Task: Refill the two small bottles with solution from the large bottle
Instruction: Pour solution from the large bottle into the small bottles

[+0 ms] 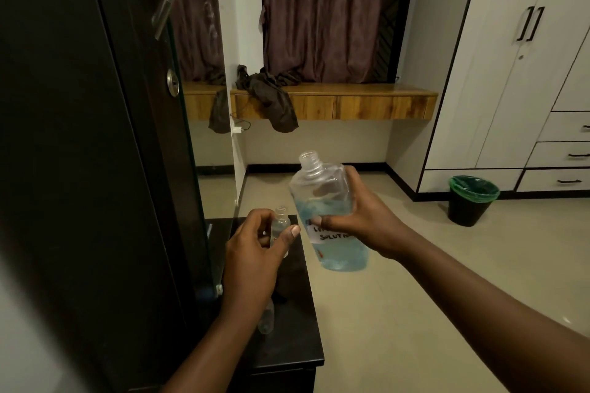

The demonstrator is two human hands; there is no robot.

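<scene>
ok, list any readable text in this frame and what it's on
"SOLUTI…": handwritten on the white label of the large bottle in the right hand; the end is cut off at the bottle's edge.
Line above it: starts "L", the rest is hidden by the thumb.
Small bottle in the left hand: no text visible.

The dark cupboard door [79, 137] stood close on the left like a wall, so no hand could go that way. The small black table [297, 329] below was narrow, and a little bottle [266, 319] lay on it near the left arm. To the right, the floor [415, 281] was wide and bare. The bin [472, 201] stood far off by the white drawers [562, 153].
</scene>
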